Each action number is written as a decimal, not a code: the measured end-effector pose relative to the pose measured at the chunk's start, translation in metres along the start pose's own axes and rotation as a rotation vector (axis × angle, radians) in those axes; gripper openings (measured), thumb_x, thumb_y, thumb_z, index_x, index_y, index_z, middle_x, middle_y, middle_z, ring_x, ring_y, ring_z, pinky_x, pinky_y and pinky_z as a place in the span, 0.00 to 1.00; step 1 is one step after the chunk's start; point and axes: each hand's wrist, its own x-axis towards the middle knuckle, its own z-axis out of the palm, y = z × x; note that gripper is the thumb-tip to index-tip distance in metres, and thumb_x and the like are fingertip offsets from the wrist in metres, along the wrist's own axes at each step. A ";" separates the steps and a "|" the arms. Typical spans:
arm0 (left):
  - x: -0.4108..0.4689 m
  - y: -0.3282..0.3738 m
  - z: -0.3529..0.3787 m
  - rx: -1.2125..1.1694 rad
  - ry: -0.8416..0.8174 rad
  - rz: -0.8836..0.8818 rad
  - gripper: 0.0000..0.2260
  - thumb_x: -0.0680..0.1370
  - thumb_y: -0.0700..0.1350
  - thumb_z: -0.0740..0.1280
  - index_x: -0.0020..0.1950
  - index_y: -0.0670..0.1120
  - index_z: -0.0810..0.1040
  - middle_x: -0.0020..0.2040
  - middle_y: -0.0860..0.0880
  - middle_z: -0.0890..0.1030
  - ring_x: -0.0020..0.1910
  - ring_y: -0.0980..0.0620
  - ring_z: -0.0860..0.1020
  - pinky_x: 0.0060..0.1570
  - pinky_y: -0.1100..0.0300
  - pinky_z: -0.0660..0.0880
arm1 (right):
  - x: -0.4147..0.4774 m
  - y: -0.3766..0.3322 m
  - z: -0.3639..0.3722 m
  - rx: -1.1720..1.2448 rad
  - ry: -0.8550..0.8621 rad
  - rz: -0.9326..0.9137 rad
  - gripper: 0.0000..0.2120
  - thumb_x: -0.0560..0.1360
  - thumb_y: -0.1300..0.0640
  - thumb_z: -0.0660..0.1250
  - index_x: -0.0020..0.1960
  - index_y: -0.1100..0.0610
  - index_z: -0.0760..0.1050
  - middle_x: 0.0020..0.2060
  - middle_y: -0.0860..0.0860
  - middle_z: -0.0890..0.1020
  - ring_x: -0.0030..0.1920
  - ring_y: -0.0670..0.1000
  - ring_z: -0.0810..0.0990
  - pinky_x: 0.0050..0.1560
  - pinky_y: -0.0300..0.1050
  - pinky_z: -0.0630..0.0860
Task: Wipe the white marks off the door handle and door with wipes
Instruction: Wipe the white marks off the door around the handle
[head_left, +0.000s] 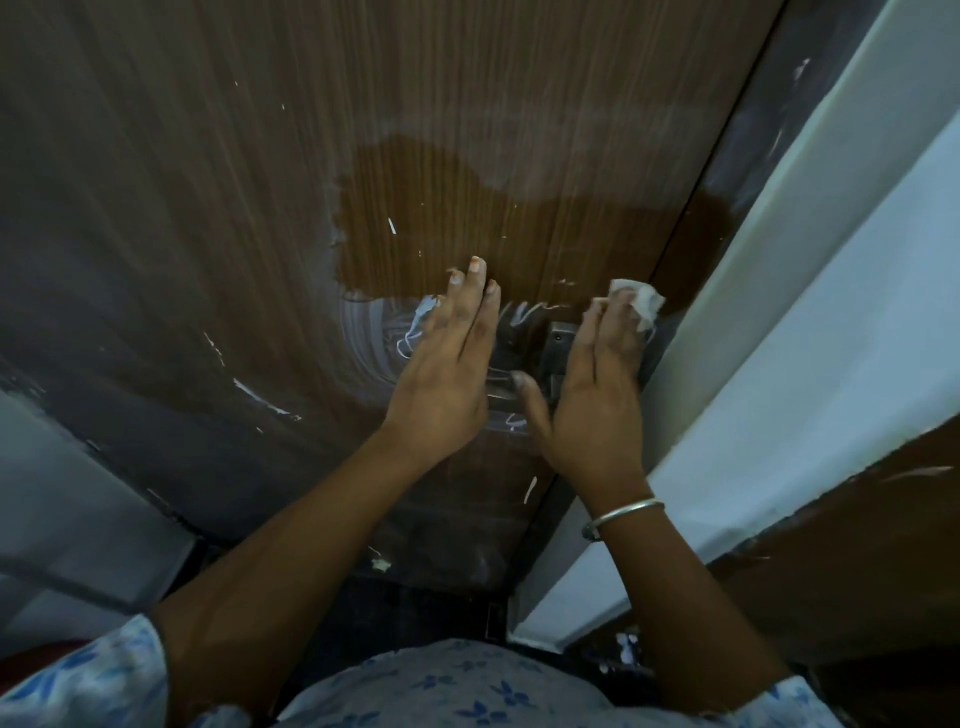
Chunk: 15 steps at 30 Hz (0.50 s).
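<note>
A brown wood-grain door (467, 130) fills the view. A darker wet patch spreads above the hands. White scribbled marks (524, 312) run between the hands, and white smears (363, 327) lie to the left. The dark metal door handle (558, 348) sits between my hands, partly hidden by them. My left hand (447, 358) rests flat on the door with fingers straight, holding nothing. My right hand (597, 395) presses a crumpled white wipe (641, 301) under its fingertips, close to the door's right edge just above the handle plate.
A white door frame (779, 291) runs diagonally along the right. More white paint flecks (260, 397) dot the lower left of the door. A pale wall (67, 493) stands at the left. A silver bangle (621, 515) circles my right wrist.
</note>
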 end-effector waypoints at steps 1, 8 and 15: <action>0.000 0.000 0.001 0.002 0.011 0.004 0.29 0.75 0.33 0.59 0.74 0.34 0.52 0.74 0.39 0.47 0.75 0.37 0.51 0.73 0.49 0.49 | -0.001 0.000 0.000 0.018 0.014 0.036 0.42 0.76 0.38 0.57 0.74 0.67 0.47 0.74 0.64 0.47 0.74 0.56 0.42 0.74 0.56 0.50; 0.000 -0.001 0.007 -0.002 0.025 0.000 0.31 0.73 0.33 0.62 0.73 0.33 0.53 0.74 0.38 0.48 0.75 0.38 0.50 0.73 0.49 0.49 | 0.005 -0.010 0.005 -0.001 -0.037 -0.156 0.38 0.75 0.44 0.63 0.73 0.69 0.55 0.73 0.66 0.58 0.73 0.58 0.49 0.72 0.55 0.49; -0.004 -0.010 0.007 -0.019 0.021 -0.059 0.32 0.73 0.32 0.60 0.74 0.35 0.50 0.75 0.40 0.44 0.75 0.41 0.46 0.74 0.44 0.52 | 0.007 -0.012 0.002 0.000 -0.033 -0.217 0.37 0.72 0.49 0.68 0.72 0.67 0.58 0.72 0.63 0.61 0.73 0.60 0.57 0.72 0.54 0.54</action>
